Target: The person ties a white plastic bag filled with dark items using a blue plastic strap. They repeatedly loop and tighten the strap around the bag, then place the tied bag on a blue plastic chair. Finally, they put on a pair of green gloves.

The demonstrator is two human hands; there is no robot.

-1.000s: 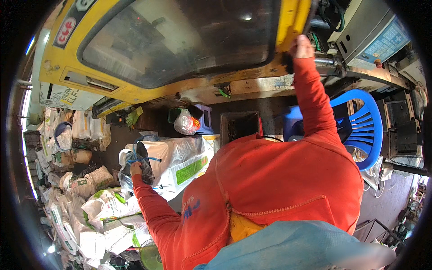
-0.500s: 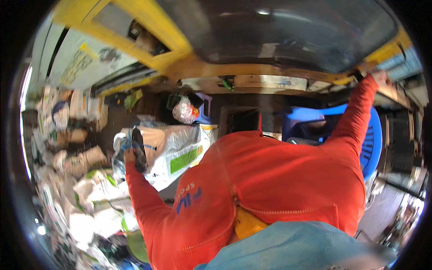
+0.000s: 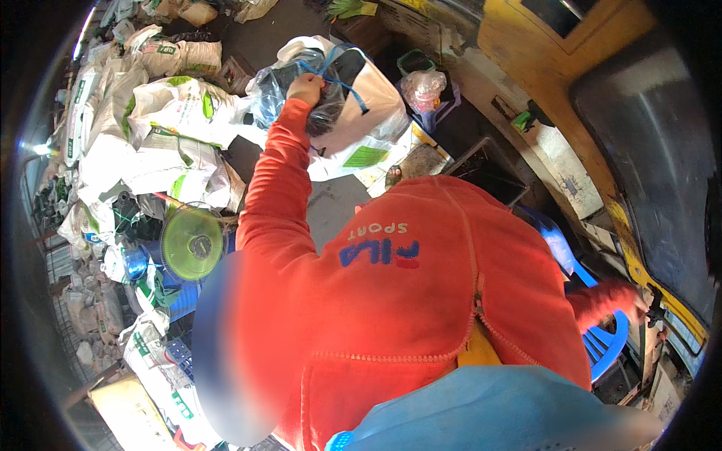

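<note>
Left hand: our left hand [image 3: 304, 89] is clenched on the gathered top of a dark plastic bag [image 3: 301, 101] tied with blue string [image 3: 342, 79].
Right hand: our right hand [image 3: 639, 304] rests against the yellow frame [image 3: 647, 263] beside the blue chair [image 3: 602, 338]; we cannot tell whether it grips.
Bag: it sits against a big white sack [image 3: 368, 113], in front of us on the floor.
Progress: we judge the bag gripped but not yet lifted clear; carrying it off is left.
Change: half a second ago the view faced the frame overhead; now it tips down, and the left hand is on the same bag.
Around: more sacks [image 3: 173, 120] and a green fan [image 3: 192, 244] lie to our left.
</note>
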